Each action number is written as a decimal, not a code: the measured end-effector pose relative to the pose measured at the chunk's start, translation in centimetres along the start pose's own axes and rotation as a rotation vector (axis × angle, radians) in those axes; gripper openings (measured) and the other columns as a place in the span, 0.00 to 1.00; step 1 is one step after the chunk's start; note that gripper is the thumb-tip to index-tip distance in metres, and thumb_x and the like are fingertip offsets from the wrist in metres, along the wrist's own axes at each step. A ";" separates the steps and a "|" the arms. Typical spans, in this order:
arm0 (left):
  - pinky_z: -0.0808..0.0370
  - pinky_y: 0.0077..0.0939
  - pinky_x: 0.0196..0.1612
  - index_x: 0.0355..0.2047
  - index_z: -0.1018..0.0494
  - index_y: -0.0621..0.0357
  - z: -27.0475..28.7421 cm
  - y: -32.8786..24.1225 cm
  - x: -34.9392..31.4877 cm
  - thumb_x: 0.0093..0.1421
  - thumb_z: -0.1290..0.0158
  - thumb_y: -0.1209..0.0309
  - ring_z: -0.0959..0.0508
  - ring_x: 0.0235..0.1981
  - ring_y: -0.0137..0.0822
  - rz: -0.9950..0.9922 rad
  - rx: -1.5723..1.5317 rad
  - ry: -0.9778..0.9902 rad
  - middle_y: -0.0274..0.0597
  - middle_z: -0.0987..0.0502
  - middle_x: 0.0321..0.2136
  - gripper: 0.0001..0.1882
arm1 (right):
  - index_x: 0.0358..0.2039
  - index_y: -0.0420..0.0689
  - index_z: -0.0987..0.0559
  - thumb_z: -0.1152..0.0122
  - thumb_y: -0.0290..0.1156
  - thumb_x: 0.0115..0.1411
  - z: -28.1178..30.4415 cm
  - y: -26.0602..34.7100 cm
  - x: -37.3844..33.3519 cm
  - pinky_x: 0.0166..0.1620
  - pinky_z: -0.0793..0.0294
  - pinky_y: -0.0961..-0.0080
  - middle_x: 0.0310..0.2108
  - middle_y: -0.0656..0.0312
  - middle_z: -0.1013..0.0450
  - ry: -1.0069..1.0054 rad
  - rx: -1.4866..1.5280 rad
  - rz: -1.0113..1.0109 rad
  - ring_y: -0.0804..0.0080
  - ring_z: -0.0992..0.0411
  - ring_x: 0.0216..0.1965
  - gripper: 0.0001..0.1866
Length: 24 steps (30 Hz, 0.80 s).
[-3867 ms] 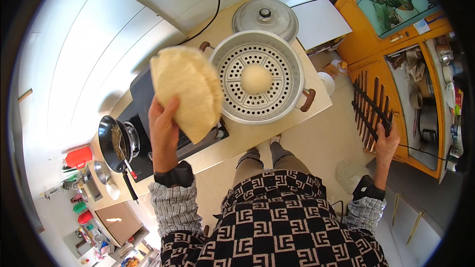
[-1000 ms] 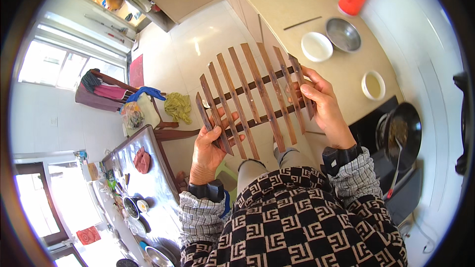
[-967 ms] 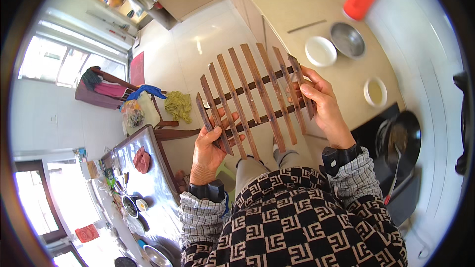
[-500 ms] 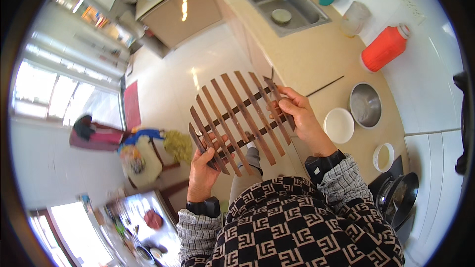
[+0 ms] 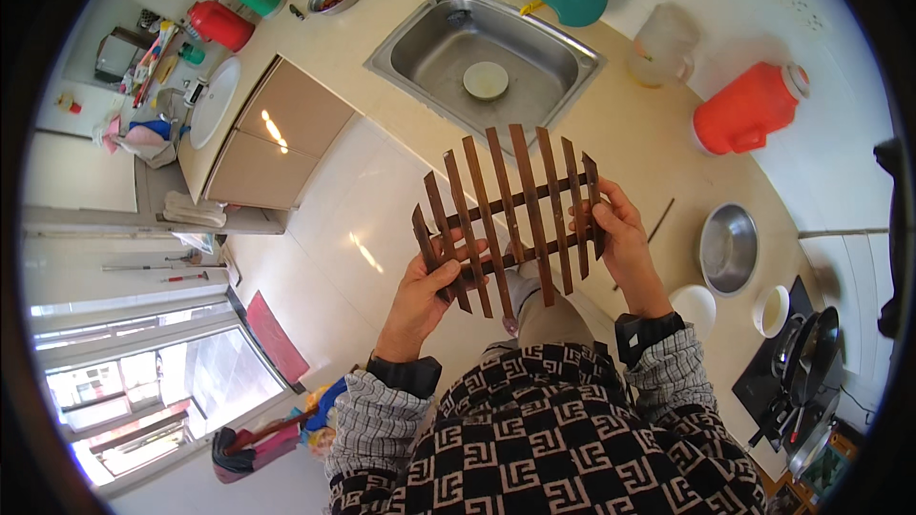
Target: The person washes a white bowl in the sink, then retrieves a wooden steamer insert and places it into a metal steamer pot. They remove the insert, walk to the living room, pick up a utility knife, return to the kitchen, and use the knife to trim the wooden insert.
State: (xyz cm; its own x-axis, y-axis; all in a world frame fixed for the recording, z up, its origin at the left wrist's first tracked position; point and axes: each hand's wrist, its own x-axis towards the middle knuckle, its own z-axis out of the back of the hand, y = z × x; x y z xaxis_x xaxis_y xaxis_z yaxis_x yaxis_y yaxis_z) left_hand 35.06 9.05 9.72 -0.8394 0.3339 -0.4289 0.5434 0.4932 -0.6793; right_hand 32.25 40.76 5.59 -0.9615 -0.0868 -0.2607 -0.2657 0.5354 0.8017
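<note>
A dark brown slatted wooden rack (image 5: 531, 215), oval in outline, hangs in the air before me, its several slats fixed across two thin crossbars. My left hand (image 5: 417, 296) is closed on its left end, thumb on top and fingers beneath the slats. At the opposite end, my right hand (image 5: 630, 238) grips the outermost slats, its thumb against the last one. Some fingertips show through the gaps; the rest are hidden. Beyond the rack lies the steel sink (image 5: 592, 62), with a pale round bowl (image 5: 486, 81) in its basin.
On the counter to the right are a dark thin stick (image 5: 660, 219), a metal bowl (image 5: 729, 248), two white bowls (image 5: 694, 307) (image 5: 771, 311), a red thermos (image 5: 749, 113) and a clear plastic jug (image 5: 665, 45). Black pans (image 5: 816, 348) sit on the cooktop. Cabinets (image 5: 277, 138) stand far left.
My view has swung left and toward the sink, which now appears larger. The rack, still in both hands, has tilted so its slats stand more upright and its crossbars more level.
</note>
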 end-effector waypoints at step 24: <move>0.31 0.38 0.67 0.64 0.30 0.65 3.9 -20.0 30.6 0.66 0.48 0.79 0.23 0.60 0.38 0.117 0.432 0.358 0.47 0.22 0.58 0.25 | 0.60 0.39 0.24 0.43 0.30 0.71 -2.7 1.8 23.8 0.58 0.29 0.75 0.48 0.65 0.21 -0.310 0.082 0.243 0.76 0.26 0.50 0.19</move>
State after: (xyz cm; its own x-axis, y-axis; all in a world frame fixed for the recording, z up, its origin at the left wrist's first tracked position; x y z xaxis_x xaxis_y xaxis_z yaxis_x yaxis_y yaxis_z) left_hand -1.53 6.26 7.82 -0.6758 0.6548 -0.3385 0.5137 0.0890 -0.8533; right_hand 8.66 37.34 2.27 -0.9255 0.3018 -0.2289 -0.0145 0.5755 0.8177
